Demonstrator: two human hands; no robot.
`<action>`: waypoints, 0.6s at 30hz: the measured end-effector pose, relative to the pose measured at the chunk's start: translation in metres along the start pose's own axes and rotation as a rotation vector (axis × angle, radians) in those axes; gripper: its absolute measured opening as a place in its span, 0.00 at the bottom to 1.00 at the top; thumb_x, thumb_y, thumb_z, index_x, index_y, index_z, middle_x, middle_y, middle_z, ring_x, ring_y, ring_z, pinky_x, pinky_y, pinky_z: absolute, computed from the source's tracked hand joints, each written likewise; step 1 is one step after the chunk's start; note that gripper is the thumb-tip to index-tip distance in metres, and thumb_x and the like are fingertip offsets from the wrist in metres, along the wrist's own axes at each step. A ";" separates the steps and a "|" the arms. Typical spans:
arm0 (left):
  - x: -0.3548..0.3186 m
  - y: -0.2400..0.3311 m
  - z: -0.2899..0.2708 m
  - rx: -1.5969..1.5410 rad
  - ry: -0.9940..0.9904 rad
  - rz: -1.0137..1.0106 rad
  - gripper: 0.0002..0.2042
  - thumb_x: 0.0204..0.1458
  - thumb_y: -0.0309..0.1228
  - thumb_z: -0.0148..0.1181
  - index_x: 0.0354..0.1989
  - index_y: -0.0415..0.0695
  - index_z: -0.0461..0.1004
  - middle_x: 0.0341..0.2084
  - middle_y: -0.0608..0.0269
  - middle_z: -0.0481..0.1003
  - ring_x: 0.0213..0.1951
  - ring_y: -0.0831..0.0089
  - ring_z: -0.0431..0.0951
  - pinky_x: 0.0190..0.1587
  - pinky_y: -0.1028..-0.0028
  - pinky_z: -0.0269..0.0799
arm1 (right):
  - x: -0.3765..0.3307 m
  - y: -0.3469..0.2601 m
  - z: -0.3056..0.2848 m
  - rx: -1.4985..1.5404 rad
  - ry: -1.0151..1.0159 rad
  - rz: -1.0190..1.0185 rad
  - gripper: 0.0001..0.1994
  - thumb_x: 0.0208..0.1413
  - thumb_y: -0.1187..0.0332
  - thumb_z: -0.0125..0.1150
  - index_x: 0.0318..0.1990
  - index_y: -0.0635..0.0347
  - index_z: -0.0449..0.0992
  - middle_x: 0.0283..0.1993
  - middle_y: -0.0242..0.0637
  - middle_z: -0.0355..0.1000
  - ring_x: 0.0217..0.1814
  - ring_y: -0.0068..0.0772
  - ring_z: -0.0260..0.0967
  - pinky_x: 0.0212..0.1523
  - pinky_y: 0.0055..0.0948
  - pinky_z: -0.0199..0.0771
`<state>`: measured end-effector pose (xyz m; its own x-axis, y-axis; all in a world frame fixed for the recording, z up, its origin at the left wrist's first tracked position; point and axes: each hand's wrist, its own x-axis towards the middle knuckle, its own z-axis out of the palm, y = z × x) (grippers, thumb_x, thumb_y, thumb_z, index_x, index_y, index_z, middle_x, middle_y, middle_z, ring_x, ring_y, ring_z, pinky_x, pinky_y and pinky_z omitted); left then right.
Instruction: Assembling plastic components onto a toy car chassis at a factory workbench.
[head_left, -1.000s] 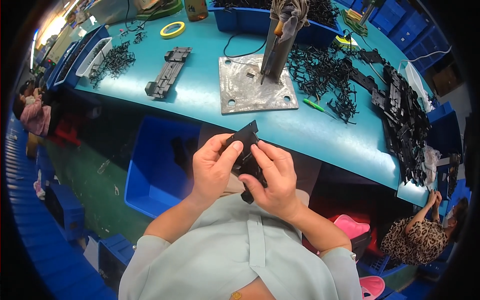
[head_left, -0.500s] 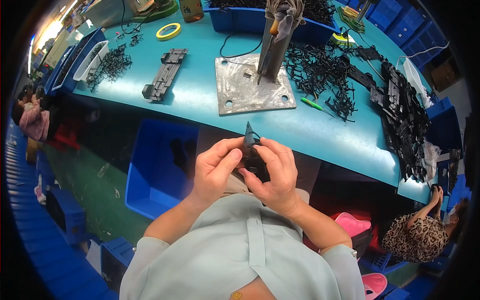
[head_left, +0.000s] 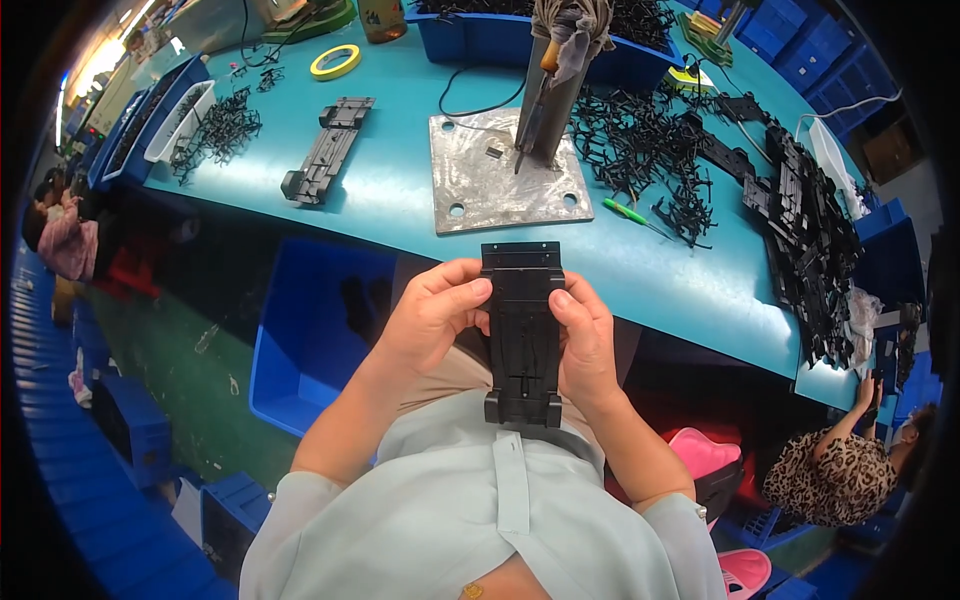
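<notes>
I hold a long flat black plastic part point(head_left: 522, 335) upright in front of my lap, its broad face toward me. My left hand point(head_left: 432, 315) grips its left edge with the thumb near the top. My right hand point(head_left: 585, 340) clasps its right edge. Both hands sit just below the near edge of the teal table point(head_left: 400, 190). On the table ahead stands a metal base plate point(head_left: 495, 190) with an upright post point(head_left: 550, 95) wrapped in cloth at the top.
A similar black part point(head_left: 325, 150) lies left of the plate. Black plastic sprues point(head_left: 650, 150) and stacked black parts point(head_left: 810, 240) fill the right side. A yellow tape roll point(head_left: 335, 62) lies far back. A blue bin point(head_left: 320, 330) stands on the floor to my left; other people sit at both sides.
I have turned the black part from edge-on and tilted to flat and upright facing me, and my hands have shifted to its two long sides.
</notes>
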<state>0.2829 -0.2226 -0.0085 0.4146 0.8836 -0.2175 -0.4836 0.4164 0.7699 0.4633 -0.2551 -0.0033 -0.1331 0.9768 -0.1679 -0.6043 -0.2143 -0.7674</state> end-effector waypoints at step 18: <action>0.030 -0.002 -0.002 -0.079 0.140 -0.073 0.08 0.54 0.30 0.56 0.38 0.40 0.73 0.28 0.67 0.76 0.27 0.79 0.74 0.27 0.79 0.67 | 0.025 -0.012 -0.018 -0.181 0.121 0.081 0.14 0.54 0.67 0.59 0.45 0.66 0.74 0.33 0.27 0.71 0.30 0.13 0.61 0.32 0.16 0.62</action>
<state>0.2950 -0.1965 -0.0176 0.3421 0.8694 -0.3564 -0.5178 0.4909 0.7006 0.4814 -0.2282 -0.0089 -0.0733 0.9516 -0.2984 -0.4429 -0.2991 -0.8452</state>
